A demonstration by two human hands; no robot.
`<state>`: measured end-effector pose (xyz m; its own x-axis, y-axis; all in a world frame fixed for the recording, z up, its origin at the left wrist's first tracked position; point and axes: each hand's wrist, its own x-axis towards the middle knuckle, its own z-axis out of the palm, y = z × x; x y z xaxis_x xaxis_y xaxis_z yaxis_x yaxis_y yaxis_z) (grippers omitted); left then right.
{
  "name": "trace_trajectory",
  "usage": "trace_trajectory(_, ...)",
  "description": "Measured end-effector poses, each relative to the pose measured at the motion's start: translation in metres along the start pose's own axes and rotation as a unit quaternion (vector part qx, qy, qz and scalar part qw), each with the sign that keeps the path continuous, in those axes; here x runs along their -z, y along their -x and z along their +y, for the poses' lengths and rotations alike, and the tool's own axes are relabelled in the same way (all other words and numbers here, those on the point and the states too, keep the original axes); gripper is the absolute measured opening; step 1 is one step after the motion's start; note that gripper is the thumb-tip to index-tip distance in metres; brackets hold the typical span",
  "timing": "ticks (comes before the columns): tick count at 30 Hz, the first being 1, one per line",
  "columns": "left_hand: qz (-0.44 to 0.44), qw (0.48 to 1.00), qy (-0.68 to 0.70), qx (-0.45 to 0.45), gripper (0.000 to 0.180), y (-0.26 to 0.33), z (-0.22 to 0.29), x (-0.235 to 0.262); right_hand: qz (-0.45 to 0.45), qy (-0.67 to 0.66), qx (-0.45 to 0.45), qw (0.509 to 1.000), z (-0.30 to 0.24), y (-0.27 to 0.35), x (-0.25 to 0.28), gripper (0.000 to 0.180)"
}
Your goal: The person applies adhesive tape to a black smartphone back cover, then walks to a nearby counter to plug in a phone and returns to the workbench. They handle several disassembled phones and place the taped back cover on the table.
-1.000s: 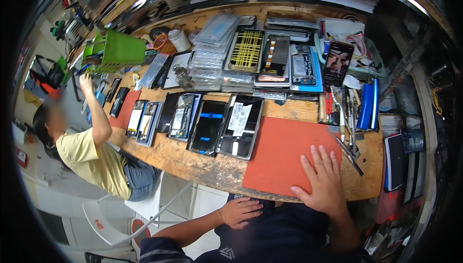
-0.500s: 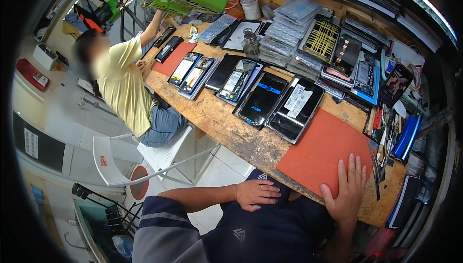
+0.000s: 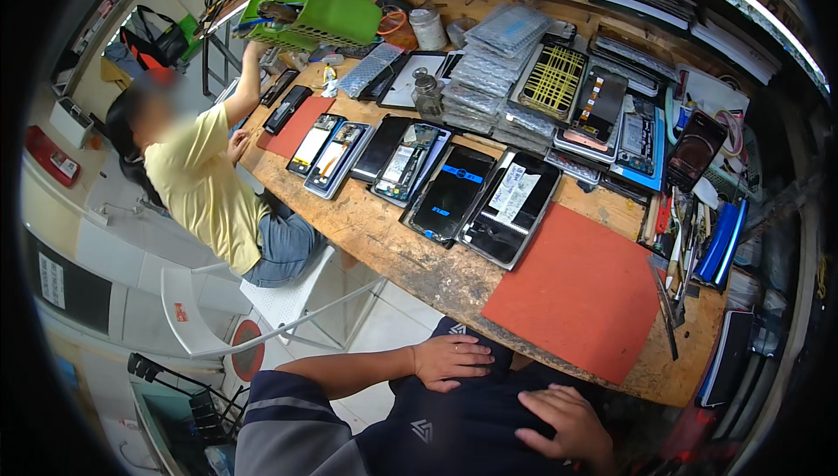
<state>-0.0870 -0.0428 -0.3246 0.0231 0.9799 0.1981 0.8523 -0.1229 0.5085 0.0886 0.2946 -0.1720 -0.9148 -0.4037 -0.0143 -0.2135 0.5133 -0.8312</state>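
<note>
My left hand point(image 3: 452, 362) lies flat on my dark shorts at the thigh, empty, a thin ring on one finger. My right hand point(image 3: 565, 422) is over my lap, below the bench edge, fingers apart and holding nothing. In front of it on the wooden bench lies a red-orange mat point(image 3: 576, 293) with nothing on it. Beyond the mat's left side, a black phone with a paper label point(image 3: 515, 197) rests next to another dark phone with blue tape point(image 3: 451, 192). Further left are an opened phone with its inside showing point(image 3: 408, 160) and two more opened phones point(image 3: 336, 157).
Tweezers and small tools point(image 3: 672, 275) lie right of the mat. A lit phone point(image 3: 696, 149) leans behind them. Stacked bubble-wrapped screens point(image 3: 493, 66) stand at the back beside a glass jar point(image 3: 426, 94). A seated person in yellow point(image 3: 201, 179) reaches up near green baskets point(image 3: 336, 9).
My right hand has left the red-orange mat and come back over my lap. My left hand stays on the thigh. The view has shifted slightly, moving the bench items leftward.
</note>
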Motion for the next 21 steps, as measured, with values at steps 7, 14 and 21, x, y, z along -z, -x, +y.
trace_trajectory(7, -0.008, 1.0, -0.005, -0.012, 0.066, -0.002, -0.006, -0.002, 0.138, 0.083, -0.389, 0.907, 0.157, 0.049, -0.05, 0.067)
trace_trajectory(14, 0.022, 0.999, -0.007, -0.036, 0.063, -0.011, -0.008, 0.001, 0.164, 0.09, -0.432, 0.882, 0.223, 0.064, -0.094, 0.067)
trace_trajectory(21, 0.027, 0.999, -0.003, -0.039, 0.064, -0.013, -0.006, 0.005, 0.157, 0.094, -0.44, 0.879, 0.231, 0.058, -0.094, 0.067)
